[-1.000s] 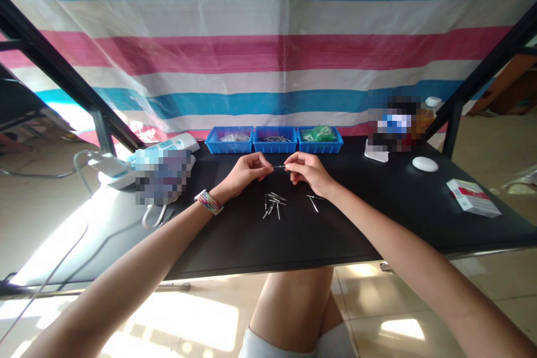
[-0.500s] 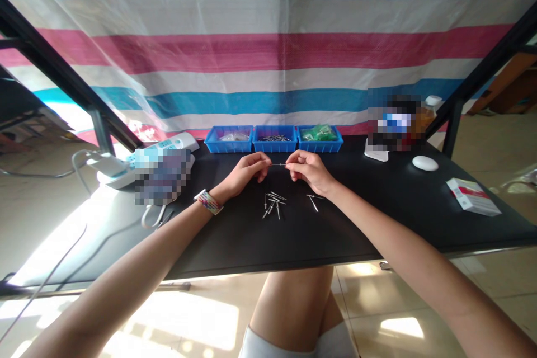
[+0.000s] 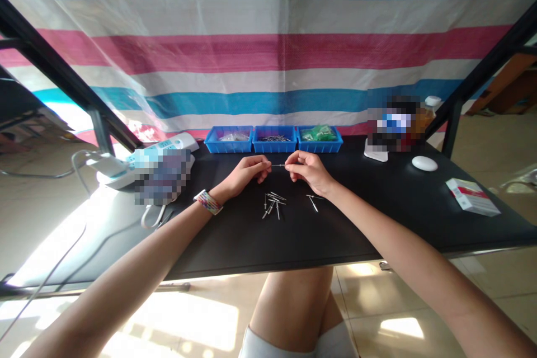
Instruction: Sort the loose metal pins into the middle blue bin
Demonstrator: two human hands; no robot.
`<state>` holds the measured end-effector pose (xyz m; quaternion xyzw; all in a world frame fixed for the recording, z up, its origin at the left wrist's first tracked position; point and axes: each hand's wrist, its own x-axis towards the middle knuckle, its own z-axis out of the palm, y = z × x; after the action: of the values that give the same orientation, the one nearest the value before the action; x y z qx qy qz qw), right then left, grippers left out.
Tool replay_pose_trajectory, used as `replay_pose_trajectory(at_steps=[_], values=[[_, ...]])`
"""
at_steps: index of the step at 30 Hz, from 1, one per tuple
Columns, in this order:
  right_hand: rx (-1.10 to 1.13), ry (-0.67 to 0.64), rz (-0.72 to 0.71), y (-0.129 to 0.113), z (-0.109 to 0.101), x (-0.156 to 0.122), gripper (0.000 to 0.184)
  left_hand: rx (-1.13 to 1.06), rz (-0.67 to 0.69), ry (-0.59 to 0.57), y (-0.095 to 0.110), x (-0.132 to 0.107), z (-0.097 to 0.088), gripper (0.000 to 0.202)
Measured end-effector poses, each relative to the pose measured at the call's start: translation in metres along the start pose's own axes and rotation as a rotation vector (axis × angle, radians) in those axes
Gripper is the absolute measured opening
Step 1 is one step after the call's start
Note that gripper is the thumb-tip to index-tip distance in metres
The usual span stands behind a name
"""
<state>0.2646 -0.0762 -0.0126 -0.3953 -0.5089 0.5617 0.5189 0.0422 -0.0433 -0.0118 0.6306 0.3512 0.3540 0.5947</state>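
A thin silvery blind rivet (image 3: 278,165) is stretched level between my two hands above the black tabletop. My left hand (image 3: 250,170) pinches one end of it, and my right hand (image 3: 309,171) pinches the other between thumb and forefinger. Below my hands lies a loose pile of several blind rivets (image 3: 273,205). A smaller group of rivets (image 3: 314,202) rests to the right, near my right wrist. Behind my hands a blue bin (image 3: 275,147) contains more metal rivets. My fingertips cover both ends of the held rivet.
Beside the middle bin stand a blue bin with clear bags (image 3: 229,147) and one with green packaging (image 3: 320,147). A power strip (image 3: 188,142) with cables lies left. At right are a white oval object (image 3: 424,163) and a small box (image 3: 472,197). A striped sheet (image 3: 210,53) hangs behind.
My left hand has dipped very slightly at the fingers. Both hands still hold the rivet, and the rivets on the table have not moved.
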Motion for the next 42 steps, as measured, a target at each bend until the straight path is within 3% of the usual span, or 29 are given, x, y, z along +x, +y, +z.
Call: replay_pose_trajectory(at_steps=[17, 31, 36, 42], values=[[0.031, -0.02, 0.092, 0.0, 0.0, 0.0, 0.032, -0.016, 0.091, 0.021, 0.001, -0.002, 0.001, 0.031], [0.024, -0.016, 0.015, 0.002, -0.002, 0.003, 0.03, 0.038, 0.105, 0.012, 0.001, -0.002, 0.002, 0.032], [-0.034, 0.141, -0.148, -0.004, -0.004, 0.02, 0.023, -0.015, 0.043, 0.016, 0.001, -0.003, 0.002, 0.031], [-0.375, 0.42, -0.414, -0.017, -0.001, 0.063, 0.009, 0.107, 0.056, -0.005, 0.002, -0.004, 0.002, 0.035]])
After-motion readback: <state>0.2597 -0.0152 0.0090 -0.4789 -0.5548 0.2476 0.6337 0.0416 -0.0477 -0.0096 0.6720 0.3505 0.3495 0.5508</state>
